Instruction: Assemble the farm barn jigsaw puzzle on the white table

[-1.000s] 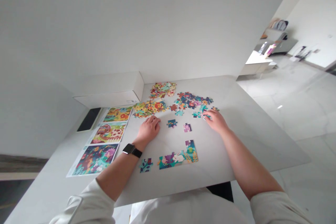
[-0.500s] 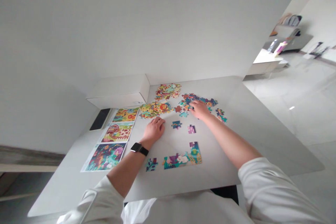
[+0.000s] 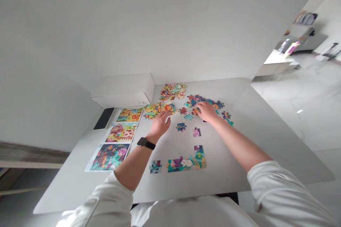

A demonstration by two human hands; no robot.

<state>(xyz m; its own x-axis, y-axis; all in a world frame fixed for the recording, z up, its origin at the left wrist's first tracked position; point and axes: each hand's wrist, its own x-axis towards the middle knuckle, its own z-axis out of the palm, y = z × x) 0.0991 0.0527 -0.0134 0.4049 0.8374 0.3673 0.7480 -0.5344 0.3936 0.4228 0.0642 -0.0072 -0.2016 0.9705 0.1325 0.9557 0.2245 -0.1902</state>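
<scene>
My left hand (image 3: pixel 160 123), with a dark watch on its wrist, is open just above the table, its fingertips at the edge of a yellow-orange pile of puzzle pieces (image 3: pixel 153 110). My right hand (image 3: pixel 207 112) reaches into the dark blue pile of puzzle pieces (image 3: pixel 197 98), fingers apart, beside an orange-brown piece (image 3: pixel 195 111). Between the hands lie a blue piece (image 3: pixel 181 127) and a purple piece with round eyes (image 3: pixel 196 132). Nearer me is a joined strip with a white rabbit (image 3: pixel 187 162), its right end turning upward. A loose teal leaf piece (image 3: pixel 155 167) lies left of it.
Three printed pictures (image 3: pixel 121 132) lie on the left, beside a dark phone (image 3: pixel 104 118). A white box (image 3: pixel 122 90) stands behind them against the wall. At the back lies another colourful pile (image 3: pixel 173 91); a few pieces (image 3: pixel 227 117) are right of my right hand.
My left hand has lifted and moved up toward the yellow-orange pile, its thumb now apart. My right hand stays at the dark pile with its fingers shifted. The view has turned slightly.
</scene>
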